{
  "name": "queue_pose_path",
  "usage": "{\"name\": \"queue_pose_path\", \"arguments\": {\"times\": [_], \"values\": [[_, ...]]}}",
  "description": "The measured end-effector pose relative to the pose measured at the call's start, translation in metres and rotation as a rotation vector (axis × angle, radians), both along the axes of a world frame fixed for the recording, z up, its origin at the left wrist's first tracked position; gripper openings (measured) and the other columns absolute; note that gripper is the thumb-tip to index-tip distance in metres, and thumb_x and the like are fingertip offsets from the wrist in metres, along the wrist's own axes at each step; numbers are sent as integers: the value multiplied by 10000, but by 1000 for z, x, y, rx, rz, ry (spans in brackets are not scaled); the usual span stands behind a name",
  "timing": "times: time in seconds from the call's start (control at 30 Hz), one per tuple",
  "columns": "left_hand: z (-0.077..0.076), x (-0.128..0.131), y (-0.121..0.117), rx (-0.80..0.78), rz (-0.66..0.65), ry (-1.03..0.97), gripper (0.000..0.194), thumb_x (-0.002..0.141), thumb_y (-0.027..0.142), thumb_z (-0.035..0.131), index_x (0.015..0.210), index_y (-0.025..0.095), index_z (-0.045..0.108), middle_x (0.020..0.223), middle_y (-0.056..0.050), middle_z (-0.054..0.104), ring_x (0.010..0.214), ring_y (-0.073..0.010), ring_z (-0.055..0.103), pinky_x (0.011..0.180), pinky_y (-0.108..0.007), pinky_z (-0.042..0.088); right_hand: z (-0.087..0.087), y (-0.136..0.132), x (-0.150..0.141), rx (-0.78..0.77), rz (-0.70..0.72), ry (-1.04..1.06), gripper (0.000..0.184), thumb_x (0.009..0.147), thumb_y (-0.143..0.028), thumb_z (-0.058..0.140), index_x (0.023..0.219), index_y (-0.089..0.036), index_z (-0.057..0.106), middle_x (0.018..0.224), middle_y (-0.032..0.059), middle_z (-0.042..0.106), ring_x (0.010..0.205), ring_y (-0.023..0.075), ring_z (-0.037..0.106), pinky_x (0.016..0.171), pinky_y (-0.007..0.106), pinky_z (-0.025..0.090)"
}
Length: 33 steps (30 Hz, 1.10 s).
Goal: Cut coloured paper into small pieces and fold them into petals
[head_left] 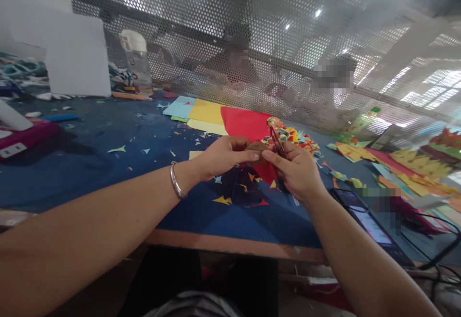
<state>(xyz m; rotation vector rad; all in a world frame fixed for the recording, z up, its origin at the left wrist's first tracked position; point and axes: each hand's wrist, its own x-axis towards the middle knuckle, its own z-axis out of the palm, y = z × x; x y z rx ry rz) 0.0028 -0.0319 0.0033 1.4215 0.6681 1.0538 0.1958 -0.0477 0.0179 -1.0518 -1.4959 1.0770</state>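
Note:
My left hand is closed, thumb on top, around a small brown piece that looks like card. Red paper shows just beneath that piece, between my hands. My right hand is closed around a pair of scissors, whose blades point up and away from me. Its thumb also presses the right edge of the brown piece. Behind the hands lies a red sheet. A heap of small multicoloured paper pieces sits just past my right hand.
Yellow and light blue sheets lie at the back. Paper scraps dot the blue tabletop. A clear bottle stands back left. At right are a phone, cables and paper crowns. A perforated screen rises behind.

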Motion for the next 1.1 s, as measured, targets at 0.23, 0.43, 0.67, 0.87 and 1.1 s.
{"name": "queue_pose_path", "arguments": {"times": [0.23, 0.43, 0.67, 0.87, 1.1], "values": [[-1, 8, -7, -121, 73, -158, 266, 743, 333, 825, 883, 132, 722, 847, -29, 703, 780, -138, 653, 658, -260, 536, -3, 1, 1, 27, -14, 35, 419, 673, -473, 891, 852, -185, 645, 640, -65, 534, 475, 39, 348, 410, 199, 251], [6, 2, -8, -20, 80, -73, 112, 840, 238, 692, 903, 146, 684, 807, -23, 705, 758, -134, 662, 625, -242, 546, -2, 0, 5, 1, 33, -79, 476, 788, -618, 767, 859, -162, 649, 591, -70, 440, 443, 31, 260, 395, 199, 153], [4, -4, -1, 91, 14, -27, 76, 848, 198, 652, 896, 150, 684, 794, -19, 723, 733, -114, 679, 641, -216, 551, 5, -4, 4, -47, 94, -74, 529, 758, -669, 770, 754, -171, 589, 518, -105, 293, 430, 25, 196, 394, 184, 107], [8, -4, -1, 102, 58, -66, 60, 867, 167, 638, 900, 143, 681, 812, -13, 730, 718, -84, 672, 642, -182, 521, 6, -3, 8, -20, 100, -29, 505, 771, -643, 775, 756, -164, 616, 504, -110, 272, 435, 26, 170, 407, 189, 101], [11, -4, 1, -28, 250, -21, 69, 896, 169, 601, 918, 148, 663, 828, -37, 733, 711, -102, 675, 607, -211, 490, 4, 1, 11, -5, 42, -70, 499, 796, -649, 747, 767, -162, 638, 487, -108, 290, 414, 31, 188, 397, 199, 107]]}}
